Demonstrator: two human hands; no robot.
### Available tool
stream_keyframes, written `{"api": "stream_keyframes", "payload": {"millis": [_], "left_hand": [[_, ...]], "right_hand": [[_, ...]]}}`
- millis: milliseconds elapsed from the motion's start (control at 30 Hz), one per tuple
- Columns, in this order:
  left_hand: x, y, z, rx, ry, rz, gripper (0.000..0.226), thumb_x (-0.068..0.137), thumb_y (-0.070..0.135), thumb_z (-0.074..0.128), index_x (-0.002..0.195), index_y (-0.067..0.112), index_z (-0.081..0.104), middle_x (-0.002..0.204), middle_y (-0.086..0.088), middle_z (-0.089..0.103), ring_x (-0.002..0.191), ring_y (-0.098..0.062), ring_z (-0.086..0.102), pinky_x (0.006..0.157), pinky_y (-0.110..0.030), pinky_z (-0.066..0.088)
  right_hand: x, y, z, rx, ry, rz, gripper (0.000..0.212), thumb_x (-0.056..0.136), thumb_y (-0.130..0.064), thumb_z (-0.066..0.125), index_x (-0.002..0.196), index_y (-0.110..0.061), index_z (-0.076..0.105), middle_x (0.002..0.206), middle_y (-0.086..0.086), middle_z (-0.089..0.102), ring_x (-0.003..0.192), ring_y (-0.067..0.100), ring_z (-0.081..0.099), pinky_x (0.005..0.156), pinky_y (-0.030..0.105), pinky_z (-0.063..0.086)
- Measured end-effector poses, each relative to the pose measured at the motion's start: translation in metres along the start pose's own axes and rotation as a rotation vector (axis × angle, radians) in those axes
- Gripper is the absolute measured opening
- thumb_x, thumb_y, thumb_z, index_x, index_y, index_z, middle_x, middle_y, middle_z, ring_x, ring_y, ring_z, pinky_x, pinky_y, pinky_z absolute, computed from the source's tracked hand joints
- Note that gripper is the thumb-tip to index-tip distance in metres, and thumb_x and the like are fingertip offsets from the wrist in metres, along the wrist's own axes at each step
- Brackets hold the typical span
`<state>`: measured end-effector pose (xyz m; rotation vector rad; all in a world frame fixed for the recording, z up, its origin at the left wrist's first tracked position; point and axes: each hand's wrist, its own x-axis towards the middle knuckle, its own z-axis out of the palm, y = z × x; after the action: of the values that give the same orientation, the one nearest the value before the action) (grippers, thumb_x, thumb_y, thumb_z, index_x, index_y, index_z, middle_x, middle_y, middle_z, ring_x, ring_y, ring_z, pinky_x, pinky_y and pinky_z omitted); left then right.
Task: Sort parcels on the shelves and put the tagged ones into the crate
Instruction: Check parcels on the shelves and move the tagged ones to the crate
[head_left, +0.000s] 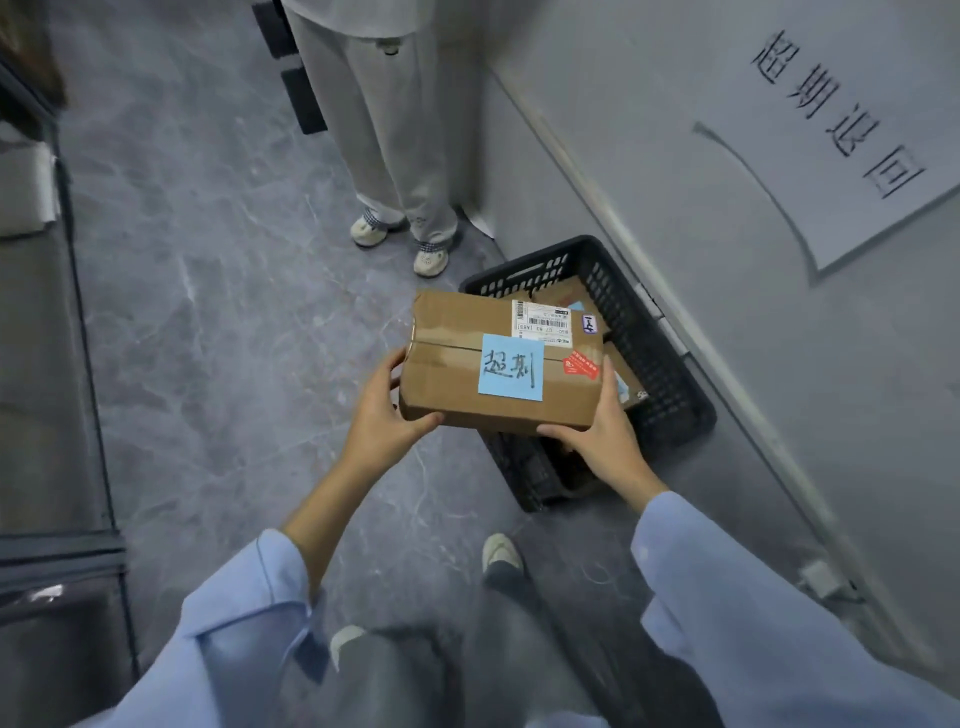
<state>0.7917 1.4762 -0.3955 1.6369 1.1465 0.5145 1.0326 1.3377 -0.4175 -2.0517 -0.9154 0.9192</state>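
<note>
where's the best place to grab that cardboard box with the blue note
By its two short ends, one hand from each side, as the left hand and right hand do: the cardboard box is wide and flat, likely too broad for one hand, and this leaves its blue note uncovered.

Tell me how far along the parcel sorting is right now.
Done: at least one cardboard parcel lies in the black crate. In hand: left hand and right hand hold a box bearing a blue note above the crate. Left: setting it down inside; the shelf at the left edge shows too little to count what remains.
</note>
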Motion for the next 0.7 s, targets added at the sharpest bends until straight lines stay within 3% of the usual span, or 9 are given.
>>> {"api": "stream_keyframes", "payload": {"millis": [67, 167, 267, 467, 567, 700], "left_hand": [[0.025, 0.007, 0.023, 0.009, -0.022, 0.005, 0.09, 0.07, 0.016, 0.087, 0.144, 0.022, 0.037, 0.123, 0.033, 0.042, 0.116, -0.001, 0.047, 0.093, -0.023, 0.046], [0.064, 0.013, 0.053, 0.065, -0.056, 0.024, 0.09, 0.071, 0.019, 0.086, 0.145, 0.02, 0.036, 0.133, 0.018, 0.044, 0.116, 0.001, 0.049, 0.096, -0.027, 0.047], [0.105, 0.012, 0.071, 0.169, -0.111, 0.049, 0.095, 0.074, 0.021, 0.085, 0.15, 0.018, 0.028, 0.15, 0.001, 0.038, 0.133, -0.018, 0.043, 0.105, -0.038, 0.043], [0.166, 0.003, 0.085, 0.479, -0.059, 0.164, 0.085, 0.081, 0.028, 0.077, 0.15, 0.021, 0.03, 0.151, -0.002, 0.04, 0.137, -0.021, 0.037, 0.106, -0.03, 0.031], [0.18, -0.004, 0.087, 0.679, -0.027, 0.182, 0.078, 0.083, 0.031, 0.072, 0.15, 0.021, 0.033, 0.15, -0.004, 0.042, 0.135, -0.027, 0.038, 0.109, -0.045, 0.032], [0.184, -0.016, 0.093, 0.868, 0.017, 0.24, 0.077, 0.086, 0.04, 0.066, 0.152, 0.022, 0.031, 0.154, -0.001, 0.036, 0.138, -0.029, 0.033, 0.109, -0.044, 0.027]], "right_hand": [[0.018, 0.015, -0.015, 0.012, 0.033, 0.023, 0.129, 0.067, -0.034, 0.09, 0.153, -0.041, -0.006, 0.151, -0.003, 0.04, 0.138, 0.016, 0.04, 0.112, 0.043, 0.037], [0.048, 0.034, -0.031, 0.013, 0.117, 0.064, 0.132, 0.065, -0.037, 0.091, 0.153, -0.042, -0.008, 0.153, -0.003, 0.036, 0.139, 0.017, 0.038, 0.111, 0.044, 0.035], [0.08, 0.055, -0.037, 0.039, 0.205, 0.1, 0.132, 0.065, -0.042, 0.089, 0.154, -0.037, -0.008, 0.155, -0.002, 0.034, 0.14, 0.019, 0.037, 0.11, 0.043, 0.034], [0.136, 0.09, -0.017, 0.147, 0.393, 0.214, 0.13, 0.068, -0.049, 0.085, 0.156, -0.028, -0.008, 0.16, 0.0, 0.022, 0.142, 0.017, 0.032, 0.105, 0.029, 0.029], [0.158, 0.104, 0.0, 0.15, 0.48, 0.277, 0.131, 0.068, -0.052, 0.082, 0.157, -0.02, -0.008, 0.161, 0.008, 0.019, 0.144, 0.024, 0.031, 0.111, 0.038, 0.035], [0.182, 0.118, 0.026, 0.187, 0.59, 0.367, 0.136, 0.065, -0.056, 0.081, 0.156, -0.012, -0.01, 0.161, 0.015, 0.016, 0.147, 0.028, 0.023, 0.115, 0.047, 0.035]]}}
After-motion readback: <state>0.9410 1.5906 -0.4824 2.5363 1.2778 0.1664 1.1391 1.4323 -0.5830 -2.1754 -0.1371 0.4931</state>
